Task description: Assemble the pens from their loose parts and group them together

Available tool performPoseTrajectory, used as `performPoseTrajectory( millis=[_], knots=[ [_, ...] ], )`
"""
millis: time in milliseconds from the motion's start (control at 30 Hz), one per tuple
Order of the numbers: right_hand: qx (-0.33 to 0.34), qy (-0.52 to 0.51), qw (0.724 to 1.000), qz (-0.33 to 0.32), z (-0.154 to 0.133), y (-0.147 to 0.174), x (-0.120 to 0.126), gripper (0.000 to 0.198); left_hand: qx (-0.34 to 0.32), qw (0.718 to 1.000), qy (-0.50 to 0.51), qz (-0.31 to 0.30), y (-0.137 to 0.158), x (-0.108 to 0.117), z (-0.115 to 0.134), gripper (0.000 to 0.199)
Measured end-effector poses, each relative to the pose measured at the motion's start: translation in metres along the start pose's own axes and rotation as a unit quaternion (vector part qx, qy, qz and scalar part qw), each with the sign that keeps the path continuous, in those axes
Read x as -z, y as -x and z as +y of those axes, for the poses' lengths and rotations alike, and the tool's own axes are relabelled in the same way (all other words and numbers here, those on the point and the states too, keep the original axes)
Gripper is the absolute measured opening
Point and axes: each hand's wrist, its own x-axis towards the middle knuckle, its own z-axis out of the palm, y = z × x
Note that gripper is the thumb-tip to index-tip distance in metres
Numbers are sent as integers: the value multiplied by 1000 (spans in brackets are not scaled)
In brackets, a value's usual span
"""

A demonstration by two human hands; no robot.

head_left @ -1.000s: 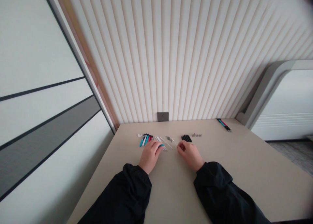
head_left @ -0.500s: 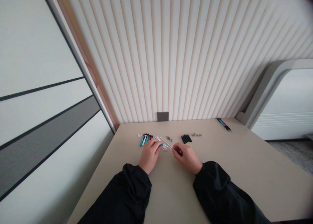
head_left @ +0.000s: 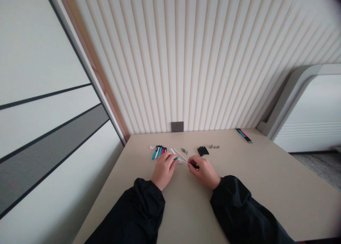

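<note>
My left hand [head_left: 164,168] is closed in a pinch on a teal pen barrel [head_left: 176,158], most of which the fingers hide. My right hand [head_left: 202,169] pinches a black pen grip [head_left: 195,166]. Between the hands runs a thin white refill [head_left: 183,160], one end at the right fingertips and the other by the barrel's open end; I cannot tell whether it is inside. Just behind lie loose white refills [head_left: 180,152]. Beside my left hand is a row of teal, white and pink pen barrels [head_left: 159,151], partly covered by the fingers.
Several black grips [head_left: 203,151] lie behind my right hand, with small metal tips [head_left: 214,147] to their right. Little grey springs [head_left: 184,150] and clear pieces [head_left: 152,147] sit further back. Pens [head_left: 244,136] rest at the table's [head_left: 186,208] far right, near the ribbed wall.
The white refill between the hands now lines up with the teal barrel's end. Both hands have barely shifted.
</note>
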Motion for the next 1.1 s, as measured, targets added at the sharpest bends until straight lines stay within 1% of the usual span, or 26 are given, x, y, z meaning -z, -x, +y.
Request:
performPoseTrajectory(
  millis=[333,467,567,667,800,867,1100],
  knots=[
    [13,18,1000,-3,2,0,-1,6,-15,999,-34,-18,0,2,5,16],
    [18,4,1000,-12,2,1,-1,7,-40,996,-58,-51,1,-1,5,16],
    [20,-27,999,-19,2,1,-3,8,-60,993,-61,-76,3,-4,5,17],
    [-1,-65,998,-5,1,0,-6,9,-69,993,-51,-85,3,-6,5,15],
    [-73,-91,993,19,0,0,-8,12,-68,993,-26,-90,3,-6,6,16],
    [-95,-101,990,30,1,-1,-9,14,-67,994,-19,-88,3,-6,6,20],
    [-96,-161,982,25,6,-1,-13,16,-65,993,-26,-92,4,-6,5,23]
  ],
)
